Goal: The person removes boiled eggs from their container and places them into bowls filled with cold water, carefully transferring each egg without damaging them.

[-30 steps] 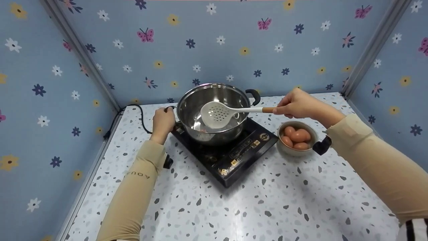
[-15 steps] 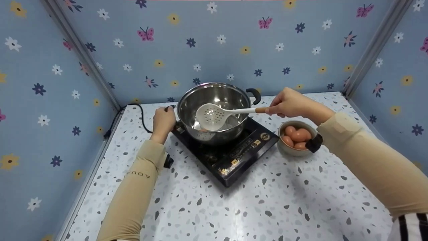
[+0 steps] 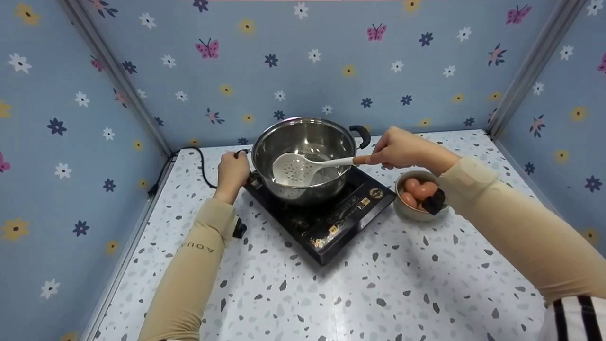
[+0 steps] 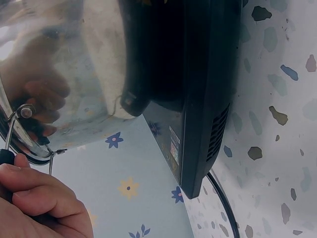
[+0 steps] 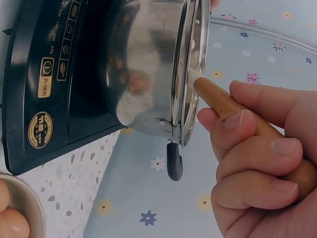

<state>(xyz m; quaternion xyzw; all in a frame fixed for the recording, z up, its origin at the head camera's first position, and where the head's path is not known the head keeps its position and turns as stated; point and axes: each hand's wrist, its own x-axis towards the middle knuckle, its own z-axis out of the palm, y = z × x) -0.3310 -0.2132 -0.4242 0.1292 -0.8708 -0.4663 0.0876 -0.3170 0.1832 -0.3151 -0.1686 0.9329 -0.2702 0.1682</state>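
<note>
A steel pot (image 3: pixel 303 192) with black side handles sits on a black induction cooker (image 3: pixel 326 237). My left hand (image 3: pixel 233 171) grips the pot's left handle; its fingers curl round it in the left wrist view. In my right hand (image 3: pixel 397 148) is a white slotted skimmer (image 3: pixel 293 169), held by its wooden handle (image 5: pixel 218 96). The skimmer's perforated head hangs inside the pot, tilted, near the front left wall. Whether it touches the pot's bottom I cannot tell. What looks like clear water lies in the pot.
A round bowl (image 3: pixel 416 215) of brown eggs (image 3: pixel 425 190) stands right of the cooker, partly hidden by a black strap piece at my right wrist. A black power cord (image 3: pixel 202 166) runs along the left back. Flower-patterned walls (image 3: pixel 303 61) enclose the speckled table (image 3: pixel 378 293).
My right hand has moved left and carried the skimmer's head further left in the pot and slightly lower. The left hand stays on the pot handle.
</note>
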